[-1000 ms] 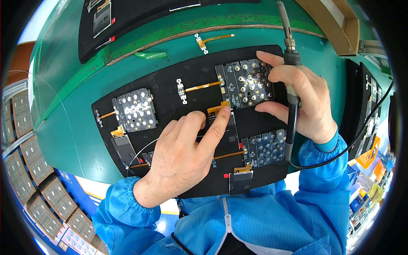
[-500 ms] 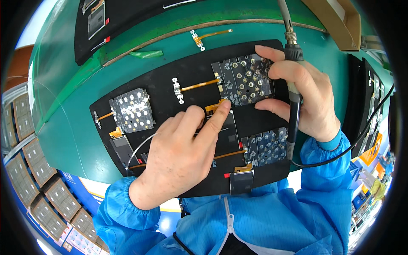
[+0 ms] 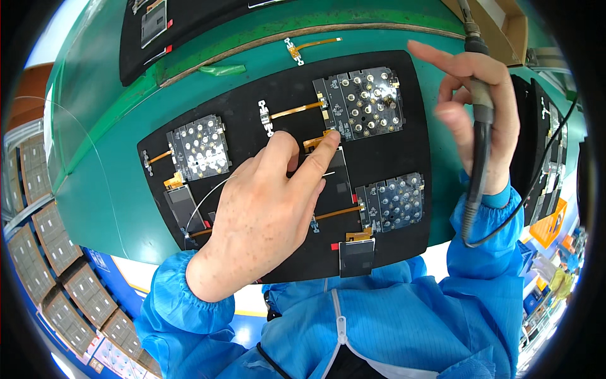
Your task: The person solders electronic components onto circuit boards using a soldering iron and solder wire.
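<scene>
My left hand (image 3: 259,221) presses its index fingertip on the orange flex cable (image 3: 314,143) where it meets the lower left corner of a keypad circuit board (image 3: 369,104). A thin solder wire (image 3: 205,199) runs through this same hand, and its end pokes out beneath the index finger. Partly under the hand lies the small dark display (image 3: 341,177) joined to that cable. To the right of the board, over the mat's edge, my right hand (image 3: 483,107) holds a soldering iron (image 3: 481,145), index finger stretched out. The iron's tip is out of sight.
The black foam mat (image 3: 252,95) carries another keypad board (image 3: 199,146) at left and one (image 3: 394,202) at lower right, each with flex strips and a display. A loose flex strip (image 3: 315,45) lies beyond. A cardboard box (image 3: 508,31) stands far right; the iron's cord (image 3: 536,196) hangs beside my right sleeve.
My right hand has left the keypad board's right edge and moved right with the soldering iron. The mat has shifted slightly up in view. My left fingertip stays on the flex cable.
</scene>
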`<control>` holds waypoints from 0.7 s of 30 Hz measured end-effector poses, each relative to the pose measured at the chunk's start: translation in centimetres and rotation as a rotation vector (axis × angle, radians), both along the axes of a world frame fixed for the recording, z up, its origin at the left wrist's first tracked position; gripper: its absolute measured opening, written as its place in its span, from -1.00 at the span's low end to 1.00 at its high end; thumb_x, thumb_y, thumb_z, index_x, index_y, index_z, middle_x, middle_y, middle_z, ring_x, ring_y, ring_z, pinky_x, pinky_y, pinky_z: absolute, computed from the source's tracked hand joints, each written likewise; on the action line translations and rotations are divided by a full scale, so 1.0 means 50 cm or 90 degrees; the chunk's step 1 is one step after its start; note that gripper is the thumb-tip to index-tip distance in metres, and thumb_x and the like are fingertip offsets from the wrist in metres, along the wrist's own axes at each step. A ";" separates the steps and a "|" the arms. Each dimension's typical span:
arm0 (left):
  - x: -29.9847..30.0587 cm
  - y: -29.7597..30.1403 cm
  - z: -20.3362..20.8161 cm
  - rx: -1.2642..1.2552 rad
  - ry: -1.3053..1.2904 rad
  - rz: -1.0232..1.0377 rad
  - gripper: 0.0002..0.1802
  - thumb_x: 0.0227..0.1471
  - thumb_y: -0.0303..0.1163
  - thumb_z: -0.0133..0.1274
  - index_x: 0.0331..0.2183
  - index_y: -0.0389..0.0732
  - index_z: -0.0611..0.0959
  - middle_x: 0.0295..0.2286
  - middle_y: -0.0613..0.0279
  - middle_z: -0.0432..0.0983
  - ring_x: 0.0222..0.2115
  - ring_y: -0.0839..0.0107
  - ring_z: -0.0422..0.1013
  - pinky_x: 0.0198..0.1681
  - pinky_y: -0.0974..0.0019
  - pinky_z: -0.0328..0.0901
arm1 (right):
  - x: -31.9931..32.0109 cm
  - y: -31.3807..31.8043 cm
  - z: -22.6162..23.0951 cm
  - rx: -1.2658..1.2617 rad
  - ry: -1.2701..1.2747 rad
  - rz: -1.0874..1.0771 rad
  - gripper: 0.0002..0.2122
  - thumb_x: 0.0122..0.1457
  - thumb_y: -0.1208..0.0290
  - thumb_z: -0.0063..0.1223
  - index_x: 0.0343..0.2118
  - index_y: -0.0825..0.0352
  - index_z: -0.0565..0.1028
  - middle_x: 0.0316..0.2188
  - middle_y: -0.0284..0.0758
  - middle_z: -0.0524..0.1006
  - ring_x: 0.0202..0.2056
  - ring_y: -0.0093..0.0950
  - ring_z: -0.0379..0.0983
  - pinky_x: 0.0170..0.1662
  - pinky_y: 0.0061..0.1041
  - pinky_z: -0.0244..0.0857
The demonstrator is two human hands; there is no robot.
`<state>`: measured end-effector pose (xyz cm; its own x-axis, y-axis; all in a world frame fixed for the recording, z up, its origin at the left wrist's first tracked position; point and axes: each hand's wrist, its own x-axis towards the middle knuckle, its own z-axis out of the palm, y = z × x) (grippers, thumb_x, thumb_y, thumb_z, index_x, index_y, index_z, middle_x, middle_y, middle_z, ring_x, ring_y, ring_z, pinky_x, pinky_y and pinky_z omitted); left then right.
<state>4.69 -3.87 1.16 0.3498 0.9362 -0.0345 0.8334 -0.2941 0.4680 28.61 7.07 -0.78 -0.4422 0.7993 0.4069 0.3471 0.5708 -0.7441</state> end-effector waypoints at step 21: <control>-0.048 0.000 0.001 0.133 -0.151 0.103 -0.73 -0.11 -0.73 0.16 -0.29 -0.33 0.54 -0.26 0.06 0.36 -0.33 0.16 0.40 -0.31 0.26 0.35 | -0.028 0.006 0.003 -0.371 0.278 0.007 -0.69 0.13 0.11 0.19 -0.42 0.23 0.36 -0.53 -0.52 0.34 -0.52 -0.76 0.19 -0.48 -0.73 0.06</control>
<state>2.28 -3.87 1.20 0.1710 0.9584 0.2286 0.7525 -0.2768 0.5976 27.23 7.35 -0.62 -0.3469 0.9362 0.0572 -0.0546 0.0408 -0.9977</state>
